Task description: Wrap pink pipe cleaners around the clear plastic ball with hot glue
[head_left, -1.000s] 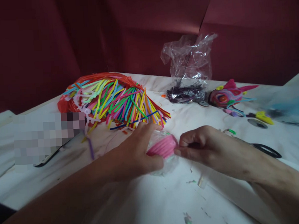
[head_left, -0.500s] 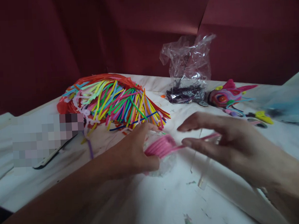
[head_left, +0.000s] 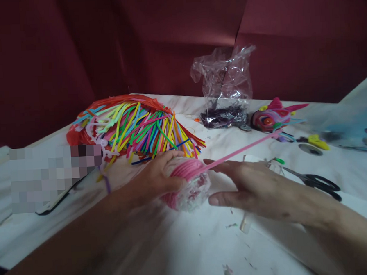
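Note:
My left hand (head_left: 160, 171) grips a clear, crinkled plastic piece (head_left: 194, 196), rounded and bottle-like, from its left side. Several turns of pink pipe cleaner (head_left: 183, 170) wrap around it, and the loose length sticks out up and to the right. My right hand (head_left: 250, 187) is just right of the plastic, thumb and fingers apart, under the loose length. Whether its fingertips touch the pipe cleaner I cannot tell.
A heap of coloured pipe cleaners (head_left: 146, 131) in red wrapping lies behind. Further right are a clear bag of dark material (head_left: 225, 114), a colourful fish-like figure (head_left: 271, 118), black scissors (head_left: 319, 182) and yellow-handled scissors (head_left: 319, 142). A pixelated object (head_left: 50, 177) lies at left.
My right hand has let go of the pipe cleaner and moved lower and left, close to the plastic. The loose length now points up to the right. The black scissors have come into view.

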